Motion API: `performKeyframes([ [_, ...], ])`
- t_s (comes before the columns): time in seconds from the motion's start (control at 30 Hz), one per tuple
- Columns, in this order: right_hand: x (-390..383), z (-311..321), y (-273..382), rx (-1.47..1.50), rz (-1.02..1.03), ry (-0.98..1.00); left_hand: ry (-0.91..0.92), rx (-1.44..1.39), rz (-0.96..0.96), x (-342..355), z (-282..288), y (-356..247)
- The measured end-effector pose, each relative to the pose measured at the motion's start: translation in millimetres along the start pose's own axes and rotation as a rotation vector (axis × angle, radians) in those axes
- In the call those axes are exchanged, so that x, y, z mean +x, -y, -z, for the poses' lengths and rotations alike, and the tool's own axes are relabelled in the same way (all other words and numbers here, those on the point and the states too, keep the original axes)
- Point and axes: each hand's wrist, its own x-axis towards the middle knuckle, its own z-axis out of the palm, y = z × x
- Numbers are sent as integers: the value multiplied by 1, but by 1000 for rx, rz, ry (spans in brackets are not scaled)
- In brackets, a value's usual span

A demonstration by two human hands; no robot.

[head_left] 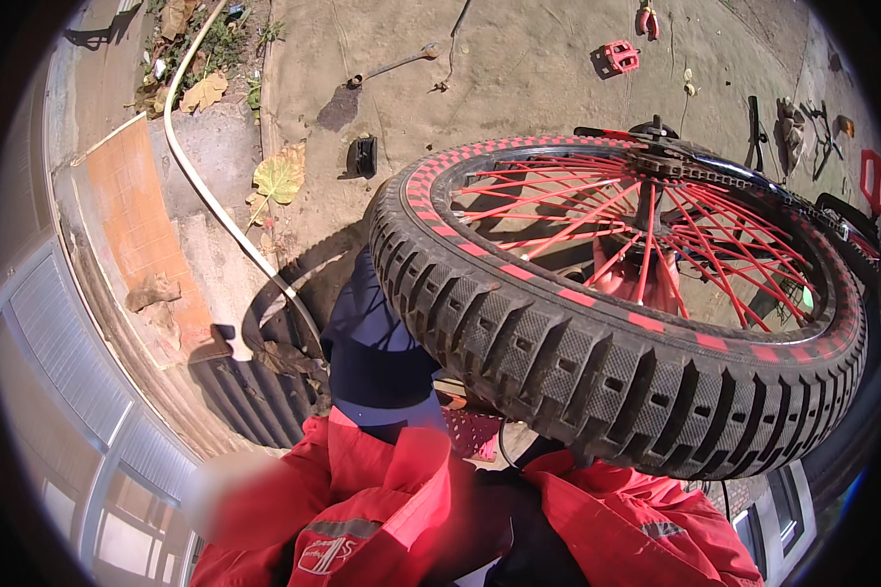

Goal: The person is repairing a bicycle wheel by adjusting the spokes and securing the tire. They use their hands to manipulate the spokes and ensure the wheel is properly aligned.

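A bicycle wheel [519, 367] fills the middle and right, tilted toward me, with a knobby black tyre, red-and-black checks and red spokes. A chain [700, 173] runs past its hub on the far side. Through the spokes, under the hub, shows a hand [641, 284] that appears to be my right hand. Its fingers look bent near the axle, partly behind spokes; what they hold is hidden. My left hand is out of sight. Red sleeves or jacket panels [382, 509] lie along the lower edge. A dark blue trouser leg [372, 338] stands beside the tyre's left side.
Beyond the wheel lie a red pedal [620, 56], red-handled pliers [649, 22], a long metal tool [396, 66] and a small black part [364, 157]. Another red pedal [873, 181] is far right. A pale hose [201, 171] curves past an orange board [142, 225] at left.
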Motion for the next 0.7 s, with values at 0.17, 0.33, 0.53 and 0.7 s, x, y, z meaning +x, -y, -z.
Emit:
performKeyframes([
  [0.17, 1, 2, -3, 48, 8, 21, -33, 19, -52, 28, 21, -19],
  [0.33, 3, 4, -5, 92, 20, 45, -57, 23, -103, 48, 31, -45],
  [0.53, 10, 3, -9, 134, 28, 73, -67, 7, -198, 76, 43, -103],
  [0.7, 25, -5, -13, 185, 53, 123, -86, -34, -362, 99, 65, -198],
])
